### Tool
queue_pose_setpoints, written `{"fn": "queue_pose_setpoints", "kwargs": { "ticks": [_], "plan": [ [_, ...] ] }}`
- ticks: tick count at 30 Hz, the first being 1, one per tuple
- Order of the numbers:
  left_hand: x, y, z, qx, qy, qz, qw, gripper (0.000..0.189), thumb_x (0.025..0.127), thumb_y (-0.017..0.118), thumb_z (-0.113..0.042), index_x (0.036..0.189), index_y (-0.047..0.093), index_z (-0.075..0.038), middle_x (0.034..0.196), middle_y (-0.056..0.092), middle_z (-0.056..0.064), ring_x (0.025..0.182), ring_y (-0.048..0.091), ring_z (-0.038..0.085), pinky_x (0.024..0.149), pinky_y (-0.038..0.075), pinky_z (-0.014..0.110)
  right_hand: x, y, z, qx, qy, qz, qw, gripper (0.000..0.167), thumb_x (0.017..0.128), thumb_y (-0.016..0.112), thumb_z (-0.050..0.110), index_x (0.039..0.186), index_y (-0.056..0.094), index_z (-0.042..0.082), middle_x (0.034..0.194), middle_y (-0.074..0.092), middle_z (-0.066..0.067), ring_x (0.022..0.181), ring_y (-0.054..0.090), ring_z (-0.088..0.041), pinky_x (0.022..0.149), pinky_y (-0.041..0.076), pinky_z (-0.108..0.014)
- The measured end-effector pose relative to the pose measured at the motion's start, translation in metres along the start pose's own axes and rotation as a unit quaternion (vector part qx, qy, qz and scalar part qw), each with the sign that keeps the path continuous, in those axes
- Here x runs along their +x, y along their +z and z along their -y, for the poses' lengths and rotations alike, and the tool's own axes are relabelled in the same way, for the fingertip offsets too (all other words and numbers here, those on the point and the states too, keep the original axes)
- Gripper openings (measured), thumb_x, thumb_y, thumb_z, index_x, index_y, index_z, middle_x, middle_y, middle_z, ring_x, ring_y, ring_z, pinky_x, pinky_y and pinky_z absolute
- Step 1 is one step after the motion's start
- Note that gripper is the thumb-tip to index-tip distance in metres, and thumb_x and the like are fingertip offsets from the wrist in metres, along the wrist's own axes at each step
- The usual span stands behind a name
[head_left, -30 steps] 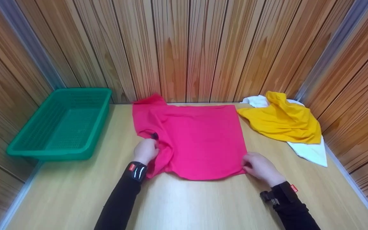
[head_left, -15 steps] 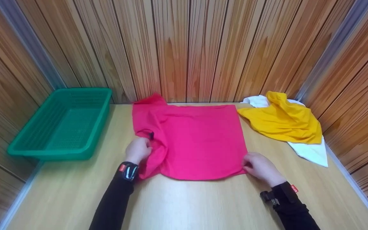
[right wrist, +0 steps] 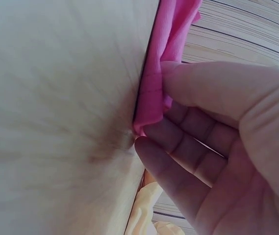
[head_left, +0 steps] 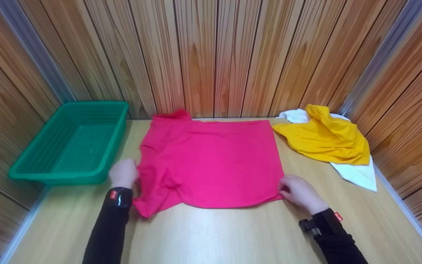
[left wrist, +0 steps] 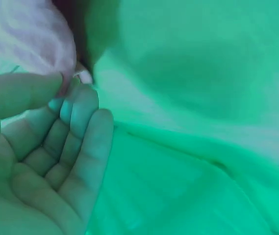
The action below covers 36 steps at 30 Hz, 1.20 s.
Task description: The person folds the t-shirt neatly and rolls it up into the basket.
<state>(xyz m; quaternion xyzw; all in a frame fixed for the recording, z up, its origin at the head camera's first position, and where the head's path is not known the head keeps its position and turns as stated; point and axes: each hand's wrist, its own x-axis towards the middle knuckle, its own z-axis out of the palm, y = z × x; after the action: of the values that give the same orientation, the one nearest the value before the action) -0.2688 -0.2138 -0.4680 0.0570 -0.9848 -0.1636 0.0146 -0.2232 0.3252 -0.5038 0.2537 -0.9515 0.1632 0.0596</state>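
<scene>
A pink-red shirt (head_left: pixel 229 165) lies spread on the table, smooth over its right part and wrinkled on its left. At its left edge, my left hand (head_left: pixel 123 173) pinches a bit of the cloth between thumb and fingertips. The left wrist view is strongly green-tinted, and there the pinched cloth (left wrist: pixel 36 39) looks pale. My right hand (head_left: pixel 300 192) holds the shirt's near right corner. In the right wrist view, thumb and fingers grip the stitched hem (right wrist: pixel 151 98) close to the tabletop.
Left of the shirt stands a green plastic basket (head_left: pixel 101 167), close to my left hand. At the back right, a crumpled yellow cloth (head_left: pixel 328 141) lies on top of a white cloth (head_left: pixel 357 176). Wood-patterned walls (head_left: pixel 211 66) border the table on three sides.
My left hand has moved left, pulling the shirt's left part outward, so the bunched folds have spread. A dark spot at that hand is hidden now. My right hand has stayed put.
</scene>
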Motion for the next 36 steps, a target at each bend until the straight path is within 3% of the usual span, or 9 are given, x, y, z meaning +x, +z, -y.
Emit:
{"fn": "queue_pose_setpoints", "kwargs": {
  "ticks": [10, 16, 22, 26, 31, 34, 36],
  "plan": [
    [0.004, 0.016, 0.009, 0.025, -0.039, -0.033, 0.9984, 0.021, 0.093, 0.049, 0.002, 0.095, 0.069, 0.007, 0.097, 0.067, 0.03, 0.089, 0.065, 0.047, 0.067, 0.053, 0.059, 0.002, 0.001, 0.002, 0.005, 0.021, 0.018, 0.9996, 0.02, 0.081, 0.077, 0.002, 0.078, 0.062, 0.014, 0.076, 0.051, 0.007, 0.075, 0.052, -0.017, 0.074, 0.048, -0.041],
    [0.002, 0.018, 0.012, 0.016, -0.032, -0.031, 0.9988, 0.019, 0.09, 0.049, 0.005, 0.094, 0.068, 0.007, 0.096, 0.067, 0.031, 0.089, 0.065, 0.047, 0.067, 0.053, 0.06, 0.001, -0.001, 0.002, 0.005, 0.021, 0.016, 0.9996, 0.018, 0.081, 0.077, 0.002, 0.079, 0.063, 0.013, 0.077, 0.052, 0.006, 0.075, 0.052, -0.017, 0.074, 0.048, -0.041],
    [-0.002, 0.01, 0.014, 0.008, -0.018, -0.028, 0.9994, 0.018, 0.088, 0.049, 0.005, 0.091, 0.067, 0.006, 0.095, 0.066, 0.031, 0.089, 0.064, 0.047, 0.066, 0.052, 0.06, 0.001, -0.002, 0.001, 0.0, 0.011, 0.009, 0.9999, 0.019, 0.079, 0.078, 0.002, 0.078, 0.062, 0.013, 0.076, 0.052, 0.005, 0.074, 0.053, -0.018, 0.073, 0.048, -0.042],
    [-0.01, 0.002, 0.01, 0.007, 0.016, -0.038, 0.9991, 0.012, 0.089, 0.054, 0.0, 0.089, 0.065, 0.005, 0.09, 0.066, 0.028, 0.086, 0.064, 0.046, 0.064, 0.052, 0.058, 0.0, -0.001, 0.001, -0.005, 0.0, 0.002, 1.0, 0.02, 0.078, 0.079, 0.002, 0.077, 0.062, 0.012, 0.075, 0.052, 0.006, 0.073, 0.053, -0.018, 0.072, 0.048, -0.041],
    [-0.029, -0.003, 0.007, -0.003, 0.108, -0.056, 0.9926, 0.008, 0.087, 0.067, -0.005, 0.085, 0.063, 0.002, 0.076, 0.063, 0.019, 0.076, 0.063, 0.041, 0.061, 0.051, 0.052, 0.001, -0.001, 0.001, -0.001, 0.008, 0.007, 0.9999, 0.019, 0.079, 0.079, 0.003, 0.078, 0.062, 0.012, 0.076, 0.051, 0.006, 0.074, 0.052, -0.018, 0.072, 0.048, -0.041],
    [-0.045, -0.002, 0.007, -0.018, 0.17, -0.046, 0.9843, 0.012, 0.082, 0.076, -0.006, 0.083, 0.065, -0.001, 0.072, 0.061, 0.01, 0.071, 0.061, 0.032, 0.064, 0.052, 0.047, 0.0, -0.002, 0.001, 0.001, 0.011, 0.013, 0.9999, 0.019, 0.08, 0.078, 0.003, 0.078, 0.062, 0.012, 0.076, 0.052, 0.005, 0.074, 0.052, -0.017, 0.072, 0.048, -0.041],
    [-0.056, -0.001, 0.007, -0.029, 0.195, -0.027, 0.98, 0.016, 0.079, 0.081, -0.008, 0.083, 0.067, -0.004, 0.072, 0.06, 0.005, 0.07, 0.058, 0.026, 0.066, 0.052, 0.043, 0.0, -0.002, 0.001, 0.002, 0.013, 0.014, 0.9998, 0.019, 0.08, 0.078, 0.003, 0.078, 0.062, 0.013, 0.076, 0.051, 0.006, 0.075, 0.052, -0.017, 0.072, 0.048, -0.041]
  ]
}}
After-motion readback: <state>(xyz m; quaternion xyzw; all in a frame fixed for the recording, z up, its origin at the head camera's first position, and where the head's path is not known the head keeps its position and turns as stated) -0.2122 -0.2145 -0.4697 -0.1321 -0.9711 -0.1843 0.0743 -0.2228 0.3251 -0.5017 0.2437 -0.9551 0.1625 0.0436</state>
